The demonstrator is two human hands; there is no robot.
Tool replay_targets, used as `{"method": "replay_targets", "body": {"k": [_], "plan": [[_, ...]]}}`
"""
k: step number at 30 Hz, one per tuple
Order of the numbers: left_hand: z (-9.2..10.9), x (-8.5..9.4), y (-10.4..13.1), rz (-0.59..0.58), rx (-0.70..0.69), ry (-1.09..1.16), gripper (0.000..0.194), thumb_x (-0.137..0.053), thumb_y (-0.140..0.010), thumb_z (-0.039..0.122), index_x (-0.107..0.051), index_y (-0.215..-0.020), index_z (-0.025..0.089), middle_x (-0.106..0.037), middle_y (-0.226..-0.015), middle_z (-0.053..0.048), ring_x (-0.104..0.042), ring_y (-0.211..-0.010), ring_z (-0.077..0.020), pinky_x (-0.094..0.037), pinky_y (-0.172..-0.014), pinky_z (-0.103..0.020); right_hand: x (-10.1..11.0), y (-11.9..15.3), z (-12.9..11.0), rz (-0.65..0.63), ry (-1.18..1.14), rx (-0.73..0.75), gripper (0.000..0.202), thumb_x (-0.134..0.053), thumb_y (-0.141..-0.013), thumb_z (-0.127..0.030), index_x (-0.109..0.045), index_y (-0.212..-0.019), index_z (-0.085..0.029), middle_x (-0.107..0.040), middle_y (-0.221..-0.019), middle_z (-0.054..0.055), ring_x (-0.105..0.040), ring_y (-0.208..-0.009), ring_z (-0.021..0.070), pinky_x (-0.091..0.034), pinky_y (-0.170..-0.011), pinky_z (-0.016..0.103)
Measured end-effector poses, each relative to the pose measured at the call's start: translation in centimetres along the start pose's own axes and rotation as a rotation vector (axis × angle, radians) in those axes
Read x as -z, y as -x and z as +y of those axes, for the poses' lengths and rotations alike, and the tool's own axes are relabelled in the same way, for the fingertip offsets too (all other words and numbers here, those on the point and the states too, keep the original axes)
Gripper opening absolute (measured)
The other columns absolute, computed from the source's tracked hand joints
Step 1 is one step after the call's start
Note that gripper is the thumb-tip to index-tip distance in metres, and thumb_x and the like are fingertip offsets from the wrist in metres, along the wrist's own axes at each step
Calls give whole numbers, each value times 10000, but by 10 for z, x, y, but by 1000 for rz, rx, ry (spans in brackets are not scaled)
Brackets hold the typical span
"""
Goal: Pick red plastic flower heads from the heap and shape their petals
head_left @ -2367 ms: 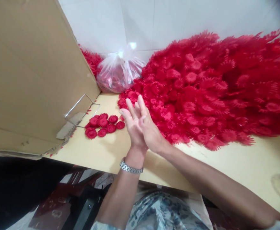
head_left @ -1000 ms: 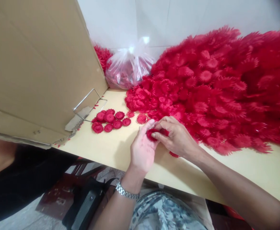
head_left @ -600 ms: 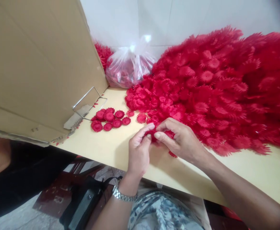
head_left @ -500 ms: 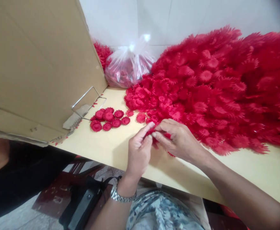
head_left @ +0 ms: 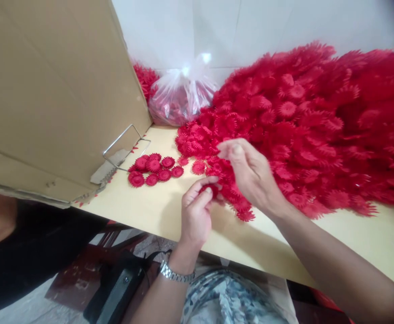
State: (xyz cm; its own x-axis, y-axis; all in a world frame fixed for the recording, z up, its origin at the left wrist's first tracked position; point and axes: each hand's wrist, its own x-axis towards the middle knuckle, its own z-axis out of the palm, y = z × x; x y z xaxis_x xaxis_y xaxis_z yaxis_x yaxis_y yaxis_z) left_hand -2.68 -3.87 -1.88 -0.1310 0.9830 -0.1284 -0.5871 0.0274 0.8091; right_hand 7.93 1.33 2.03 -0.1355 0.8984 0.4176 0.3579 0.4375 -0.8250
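My left hand (head_left: 197, 216), with a metal watch at the wrist, grips a red flower piece (head_left: 208, 192) between thumb and fingers above the table. My right hand (head_left: 251, 173) is raised to the right of it, apart from the left, with thumb and fingers pressed together; anything between them is too small to make out. Behind and beside the right hand spreads a large heap of red flower pieces (head_left: 305, 130). Several stacked red rosettes (head_left: 154, 165) lie on the table to the left of my hands.
A cardboard box (head_left: 58, 99) stands at the left, with a bent wire frame (head_left: 121, 138) beside it. A tied plastic bag (head_left: 176, 103) sits against the wall. At the lower left is a person's dark sleeve (head_left: 31, 252). The pale table (head_left: 143, 211) ends in front of me.
My right hand has moved away from the left, up and to the right. The left hand stays nearly in place with the red piece, which now shows more.
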Motion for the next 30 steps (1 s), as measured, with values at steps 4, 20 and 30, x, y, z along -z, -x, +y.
{"method": "replay_targets", "body": {"k": [4, 20, 30], "plan": [[-5, -7, 2, 23, -148, -53, 325, -525, -842, 421, -668, -1059, 225, -647, -1180, -68, -514, -1199, -223, -439, -944, -312, -24, -15, -2, -190, -70, -53, 445, -241, -953, -480, -584, -912, -199, -574, -710, 14, -592, -757, 157, -464, -678, 279], [-15, -33, 2, 51, -206, -68, 347, -436, -893, 448, -677, -1021, 233, -635, -1188, -45, -472, -1243, -222, -322, -1063, -350, -42, -5, 25, 70, 56, 52, 610, -259, -913, -577, -643, -641, -188, -595, -587, 9, -568, -588, 117, -412, -578, 240], [8, -26, -17, 259, -191, -9, 525, -384, -915, 435, -417, -462, 173, -385, -440, 37, -380, -417, -73, -336, -439, -199, -17, -13, 10, 124, -186, 90, 421, -321, -950, -427, -648, -1010, -168, -633, -787, 22, -586, -729, 125, -460, -671, 261]]}}
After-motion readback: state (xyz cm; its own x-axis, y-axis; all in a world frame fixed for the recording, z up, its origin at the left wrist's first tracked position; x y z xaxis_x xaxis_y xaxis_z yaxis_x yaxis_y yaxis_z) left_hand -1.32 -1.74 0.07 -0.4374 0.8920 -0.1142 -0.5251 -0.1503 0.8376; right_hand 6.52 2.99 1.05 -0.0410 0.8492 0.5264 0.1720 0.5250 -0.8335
